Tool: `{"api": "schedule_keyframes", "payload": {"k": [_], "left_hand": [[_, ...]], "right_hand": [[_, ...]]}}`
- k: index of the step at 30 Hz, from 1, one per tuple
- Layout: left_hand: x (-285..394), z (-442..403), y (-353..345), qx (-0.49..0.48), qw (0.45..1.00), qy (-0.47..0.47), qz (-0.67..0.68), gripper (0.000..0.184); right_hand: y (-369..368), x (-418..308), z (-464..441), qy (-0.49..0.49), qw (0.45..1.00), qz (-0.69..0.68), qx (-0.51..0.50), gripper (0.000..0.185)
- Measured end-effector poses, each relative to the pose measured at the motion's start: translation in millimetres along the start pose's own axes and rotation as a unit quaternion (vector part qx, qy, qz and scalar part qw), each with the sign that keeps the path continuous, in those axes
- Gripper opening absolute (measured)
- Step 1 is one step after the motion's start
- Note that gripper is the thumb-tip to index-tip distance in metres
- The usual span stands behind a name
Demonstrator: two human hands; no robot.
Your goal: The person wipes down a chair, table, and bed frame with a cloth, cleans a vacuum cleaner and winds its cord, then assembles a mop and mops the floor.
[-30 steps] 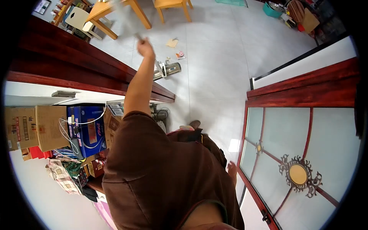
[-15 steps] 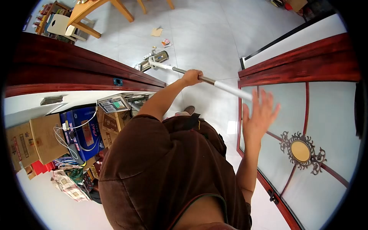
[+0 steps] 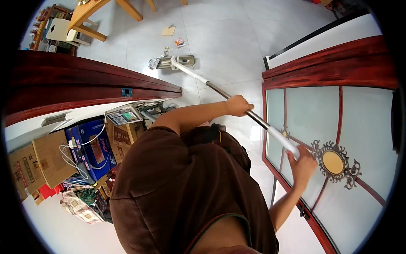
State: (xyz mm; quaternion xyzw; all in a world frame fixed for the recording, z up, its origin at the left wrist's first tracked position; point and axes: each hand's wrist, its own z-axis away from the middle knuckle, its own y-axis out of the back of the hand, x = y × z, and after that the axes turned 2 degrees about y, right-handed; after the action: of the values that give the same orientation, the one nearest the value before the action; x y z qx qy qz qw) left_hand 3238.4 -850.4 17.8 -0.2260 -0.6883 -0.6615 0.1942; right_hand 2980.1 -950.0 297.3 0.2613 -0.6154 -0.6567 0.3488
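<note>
A mop with a long white and metal pole [image 3: 220, 90] slants from its flat head [image 3: 182, 62] on the tiled floor toward the lower right. My left hand [image 3: 239, 105] is wrapped round the metal middle of the pole. At the pole's upper white end, my right hand [image 3: 303, 163] is closed round the grip. Beside the mop head lie a crumpled silvery wrapper [image 3: 154, 64], a small orange and white wrapper [image 3: 180, 42] and a piece of tan card [image 3: 168, 31].
A red door with frosted glass [image 3: 313, 114] stands on the right, close to my right hand. On the left are a dark red door frame [image 3: 84, 80], cardboard boxes [image 3: 55, 156], a blue box [image 3: 95, 146] and a scale [image 3: 124, 115]. A wooden table [image 3: 86, 17] stands beyond.
My left hand has come down and nearer with the pole. My right hand, open half a second ago, has closed on the pole's end. The mop head has turned and shifted right.
</note>
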Motion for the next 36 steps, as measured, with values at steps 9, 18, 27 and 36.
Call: {"api": "schedule_keyframes", "payload": {"k": [9, 18, 27, 36], "left_hand": [[72.0, -30.8, 22.8, 0.193, 0.971, -0.015, 0.138, 0.012], [-19.9, -16.4, -38.0, -0.007, 0.995, -0.010, 0.100, 0.015], [25.8, -17.8, -18.4, 0.087, 0.993, -0.044, 0.062, 0.020], [52.5, 9.4, -32.9, 0.058, 0.984, -0.165, -0.040, 0.009]], "right_hand": [[85.9, -15.4, 36.5, 0.002, 0.989, 0.138, 0.052, 0.042], [37.1, -43.7, 53.2, -0.039, 0.996, 0.060, -0.053, 0.043], [38.6, -31.3, 112.9, -0.043, 0.992, 0.077, 0.093, 0.041], [-40.9, 7.2, 211.7, -0.141, 0.987, -0.035, 0.065, 0.042]]}}
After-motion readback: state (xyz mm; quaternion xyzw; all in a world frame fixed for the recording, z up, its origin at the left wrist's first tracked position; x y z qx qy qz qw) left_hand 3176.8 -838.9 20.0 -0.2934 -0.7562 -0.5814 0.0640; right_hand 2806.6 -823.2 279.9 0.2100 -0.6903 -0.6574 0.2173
